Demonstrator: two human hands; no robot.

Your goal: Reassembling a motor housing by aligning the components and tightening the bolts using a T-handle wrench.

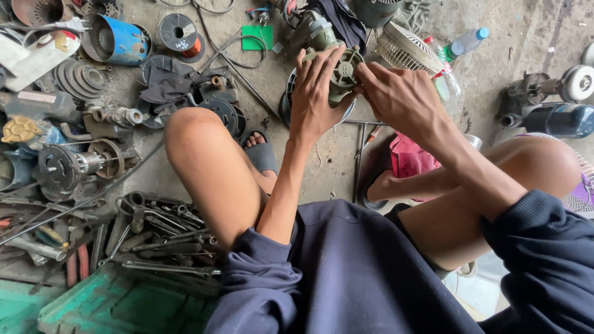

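Observation:
I am squatting, and both hands are up in front of my knees on a small green motor housing (pixel 344 69) with a round slotted end. My left hand (pixel 314 93) wraps its left side, fingers spread over the top. My right hand (pixel 399 94) grips its right edge with the fingertips. Below the motor, partly hidden by my hands, lies a round dark fan part (pixel 286 102) on the concrete floor.
Wrenches and pliers (pixel 161 238) lie heaped at lower left beside a green toolbox (pixel 117 303). Old motors (pixel 74 164), a blue cylinder (pixel 120 40) and wire spools (pixel 176 31) crowd the left. A white fan grille (pixel 405 49), plastic bottle (pixel 467 42) and more motors (pixel 557 102) sit right.

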